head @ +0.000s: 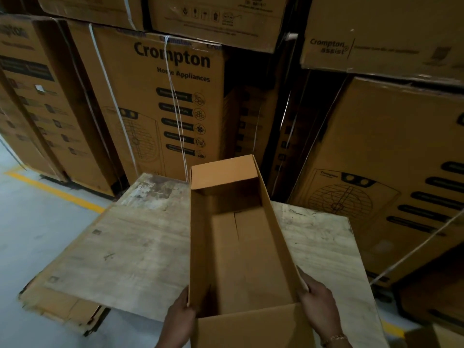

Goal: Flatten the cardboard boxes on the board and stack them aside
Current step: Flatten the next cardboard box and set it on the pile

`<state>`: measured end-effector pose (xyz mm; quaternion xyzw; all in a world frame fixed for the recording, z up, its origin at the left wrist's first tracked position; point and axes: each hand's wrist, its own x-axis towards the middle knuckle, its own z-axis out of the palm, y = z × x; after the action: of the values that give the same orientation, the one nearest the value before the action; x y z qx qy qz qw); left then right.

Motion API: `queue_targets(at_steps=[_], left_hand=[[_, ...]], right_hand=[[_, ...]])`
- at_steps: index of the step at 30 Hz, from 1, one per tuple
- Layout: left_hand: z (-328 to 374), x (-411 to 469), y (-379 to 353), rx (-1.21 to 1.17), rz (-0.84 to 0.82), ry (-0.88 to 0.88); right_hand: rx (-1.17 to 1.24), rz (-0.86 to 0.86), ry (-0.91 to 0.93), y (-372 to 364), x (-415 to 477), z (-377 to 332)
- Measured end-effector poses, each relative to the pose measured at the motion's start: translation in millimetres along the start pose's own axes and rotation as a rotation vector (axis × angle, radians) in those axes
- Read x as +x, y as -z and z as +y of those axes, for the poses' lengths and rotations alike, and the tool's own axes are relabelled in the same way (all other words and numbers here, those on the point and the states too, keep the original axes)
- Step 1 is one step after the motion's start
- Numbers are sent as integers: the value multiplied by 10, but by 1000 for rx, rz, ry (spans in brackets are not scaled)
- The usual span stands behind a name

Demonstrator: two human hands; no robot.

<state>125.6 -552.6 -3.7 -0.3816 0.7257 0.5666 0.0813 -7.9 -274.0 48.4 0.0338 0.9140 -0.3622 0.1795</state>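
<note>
A long open cardboard box [241, 247] stands on the worn wooden board [130, 244], its open top facing me and its near flap folded toward me. My left hand [179, 315] grips the box's left wall near the near corner, thumb outside and fingers hidden inside. Against the right wall near the near corner lies my right hand [317, 300], palm on the outside and fingers extended along the wall. The box's bottom flaps are closed, with a seam visible inside.
Tall strapped cartons [160, 96] printed "Crompton" are stacked close behind and to the right of the board. Flattened cardboard [60, 307] lies under the board's left near edge. Grey floor with a yellow line [55, 192] lies to the left.
</note>
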Motion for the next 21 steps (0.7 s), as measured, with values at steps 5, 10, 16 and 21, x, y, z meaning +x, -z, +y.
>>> queue_targets(at_steps=[5,10,16,21], left_hand=[[-100,179,260,247,-42,-61],[187,566,513,499,-25,-127],[982,1291,472,561,78,-220],[1090,1401,325,614,217,-310]], right_hand=[[109,-28,-44,-216,-86,101],[39,-63,-40,-456,-141,168],[-307,-140,13,-453,54,-53],[-371,74,317,-472,500,-580]])
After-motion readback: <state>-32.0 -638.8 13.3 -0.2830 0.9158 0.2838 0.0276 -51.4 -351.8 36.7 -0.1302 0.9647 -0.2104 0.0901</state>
